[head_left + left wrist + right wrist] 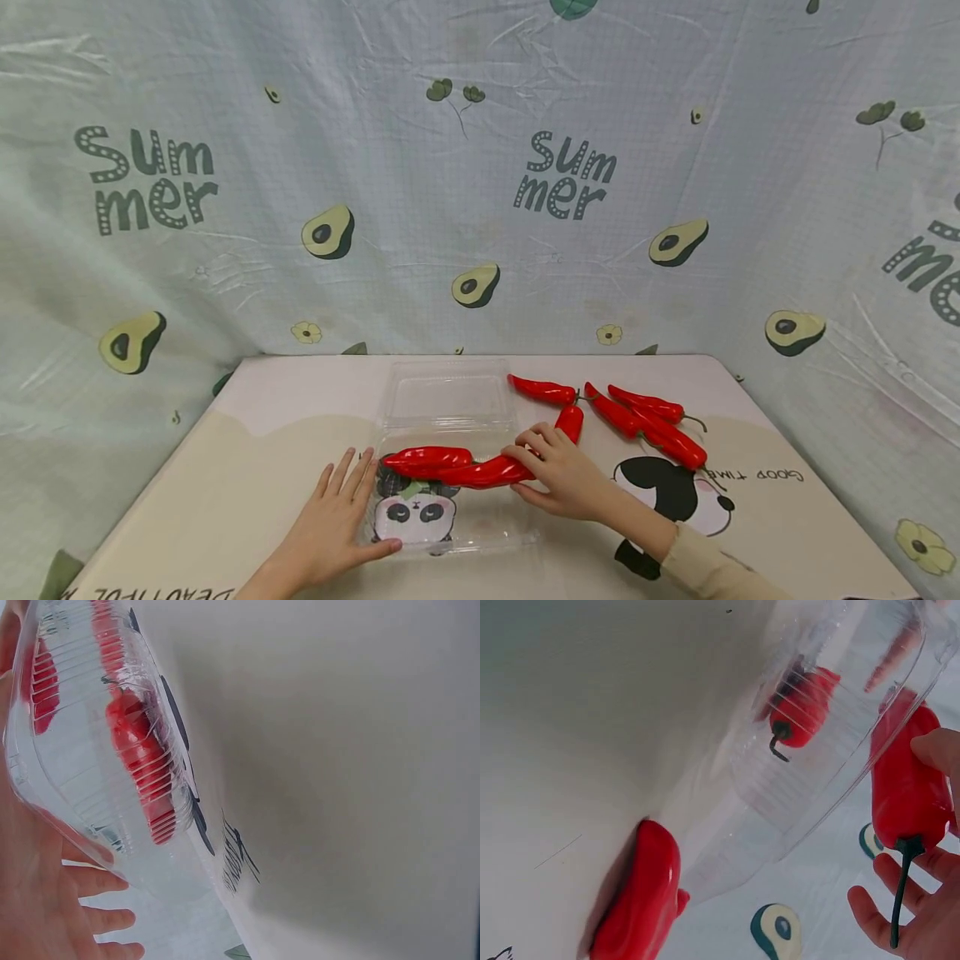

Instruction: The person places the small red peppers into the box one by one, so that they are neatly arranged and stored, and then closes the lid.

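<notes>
Pale cloth (405, 183) hung behind and at the sides, printed with avocados and "Summer"; table (292, 417) in front of it, light top with printed lettering; clear plastic container (491, 546) sitting on the table, hinged lid (448, 400) laid back flat on the far side.

Left hand (330, 529): at the container's left edge, palm down, fingers straight and slightly apart, thumb out across the near-left corner; fingers not curled round anything.

Right hand (562, 471): over the container's right edge, beige sleeve (712, 567) behind it; thumb and fingers clamped on the held pepper (911, 787), a red one; in the right wrist view some fingertips are off it, spread behind.

Black-and-white dog print (675, 500) on the table, right of the container, partly under the right arm; panda print (415, 517) showing through the clear base.

Peppers, all red: the held pepper is raised at the container's right side, stem end pointing away from the person; inside pepper (429, 459) lies in the container, stem end to the right; a red length runs from beside it to the right fingertips, cannot tell whether it's the held pepper or a separate one; far pepper (542, 390) on the table near the lid; three bunched peppers (678, 442) at far right, close together.

Smallest: green stem (901, 900) of the held pepper, long, thin, free of the fingers.
</notes>
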Tool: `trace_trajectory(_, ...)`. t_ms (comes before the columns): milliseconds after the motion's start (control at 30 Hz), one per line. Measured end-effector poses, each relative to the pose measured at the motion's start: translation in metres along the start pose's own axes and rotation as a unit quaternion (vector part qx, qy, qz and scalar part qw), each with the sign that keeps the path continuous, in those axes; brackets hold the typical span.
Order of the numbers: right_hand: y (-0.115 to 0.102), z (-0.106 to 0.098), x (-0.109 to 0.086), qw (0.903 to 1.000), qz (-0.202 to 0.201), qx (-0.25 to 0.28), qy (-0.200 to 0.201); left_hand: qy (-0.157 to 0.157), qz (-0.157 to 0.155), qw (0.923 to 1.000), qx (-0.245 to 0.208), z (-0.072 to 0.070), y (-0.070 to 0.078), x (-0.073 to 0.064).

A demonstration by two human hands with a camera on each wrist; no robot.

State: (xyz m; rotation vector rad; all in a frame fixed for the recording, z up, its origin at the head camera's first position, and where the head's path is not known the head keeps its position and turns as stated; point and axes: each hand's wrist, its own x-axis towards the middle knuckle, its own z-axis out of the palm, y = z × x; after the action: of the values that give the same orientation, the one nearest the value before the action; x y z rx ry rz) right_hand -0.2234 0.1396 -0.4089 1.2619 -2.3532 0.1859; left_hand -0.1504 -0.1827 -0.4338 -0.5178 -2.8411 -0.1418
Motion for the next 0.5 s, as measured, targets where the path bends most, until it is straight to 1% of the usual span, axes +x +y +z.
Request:
trace_trajectory(233,-0.010,0.003,0.004,0.9989,0.006,-0.006,-0.046,-0.010,-0.002,0.9999,-0.012,-0.002,0.002,-0.001)
trace_trajectory(367,-0.012,0.005,0.009,0.9987,-0.004,-0.005,-0.051,-0.006,-0.003,0.9999,-0.013,-0.001,0.003,0.000)
trace_trajectory(500,-0.014,0.007,0.015,0.9987,-0.014,-0.012,-0.048,-0.005,-0.004,0.9999,-0.009,-0.001,0.002,0.002)
